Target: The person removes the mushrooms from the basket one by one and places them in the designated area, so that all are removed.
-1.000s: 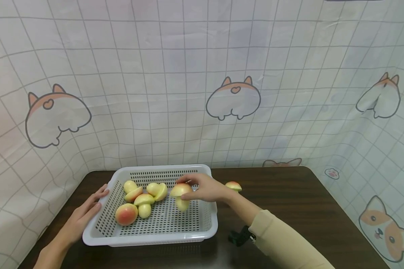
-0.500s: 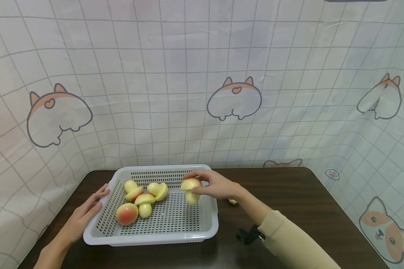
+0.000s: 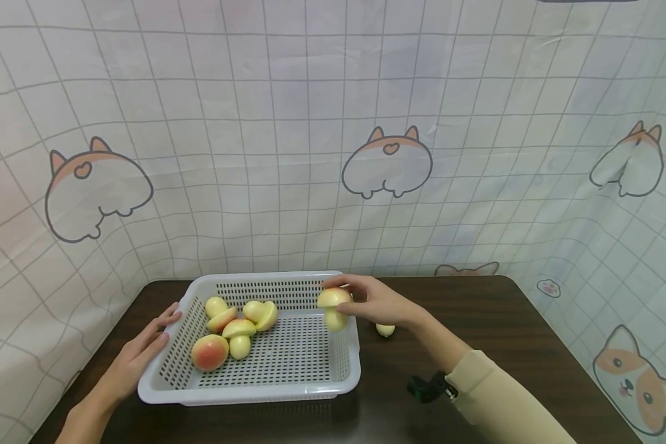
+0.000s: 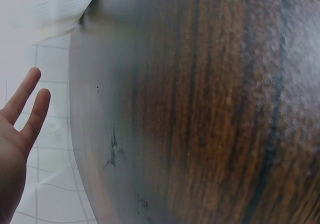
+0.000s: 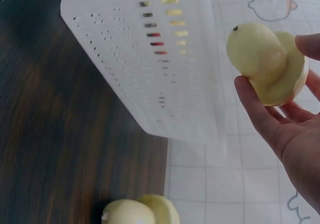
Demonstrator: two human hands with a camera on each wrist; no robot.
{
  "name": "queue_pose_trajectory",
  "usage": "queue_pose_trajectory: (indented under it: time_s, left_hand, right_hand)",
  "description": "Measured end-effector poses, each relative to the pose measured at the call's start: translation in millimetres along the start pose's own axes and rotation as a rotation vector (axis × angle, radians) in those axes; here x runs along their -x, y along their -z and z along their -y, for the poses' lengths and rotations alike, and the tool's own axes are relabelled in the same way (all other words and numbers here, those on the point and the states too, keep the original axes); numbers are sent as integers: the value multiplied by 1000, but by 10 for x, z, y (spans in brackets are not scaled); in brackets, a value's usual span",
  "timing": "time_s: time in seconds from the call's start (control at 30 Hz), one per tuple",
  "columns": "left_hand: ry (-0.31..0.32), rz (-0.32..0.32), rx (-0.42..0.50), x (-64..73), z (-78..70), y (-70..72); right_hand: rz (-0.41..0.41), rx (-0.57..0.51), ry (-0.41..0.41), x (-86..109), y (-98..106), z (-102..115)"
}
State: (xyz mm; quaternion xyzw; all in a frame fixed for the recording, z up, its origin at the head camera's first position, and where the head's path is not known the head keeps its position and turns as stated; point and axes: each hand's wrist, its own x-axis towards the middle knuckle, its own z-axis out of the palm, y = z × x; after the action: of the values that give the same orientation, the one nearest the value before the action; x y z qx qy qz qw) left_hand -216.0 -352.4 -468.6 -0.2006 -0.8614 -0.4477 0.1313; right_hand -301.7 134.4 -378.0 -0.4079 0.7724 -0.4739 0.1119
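Observation:
In the head view, my right hand (image 3: 374, 301) pinches a mushroom (image 3: 335, 308) by its cap, over the right end of the white basket (image 3: 255, 391). The mushroom has a pale yellow stem and a yellow cap with a reddish top. The right wrist view shows the mushroom (image 5: 257, 59) above the basket's rim, held between thumb and fingers. My left hand (image 3: 135, 357) rests with extended fingers on the basket's left rim. Several similar mushrooms lie in the basket's left half, one of them (image 3: 209, 353) with its red cap up.
Another mushroom (image 3: 385, 330) lies on the dark wooden table (image 3: 477, 345) right of the basket, partly hidden by my right arm. A dark strap-like device (image 3: 428, 387) shows at my right wrist. A white checked cloth (image 3: 288, 154) with cartoon dogs hangs behind.
My right hand has moved right with the mushroom, from over the basket's inside to its right rim. My left hand stays on the left rim.

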Motion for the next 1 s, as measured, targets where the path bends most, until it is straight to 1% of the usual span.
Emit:
queue_pose_trajectory:
  time_s: [0.13,0.3,0.4,0.63,1.0]
  left_hand:
    - [6,0,-10,3,7,3]
    - [28,5,-10,-1,0,10]
    - [31,2,-9,-5,-6,7]
    - [24,3,-10,-5,-10,6]
    - [24,14,2,-6,-35,17]
  right_hand:
    - [4,-46,9,79,45,-14]
    - [-18,-28,4,158,92,-79]
    - [-37,-40,-5,187,113,-129]
    - [-94,-82,-18,246,154,-198]
    - [-219,-82,-93,329,204,-304]
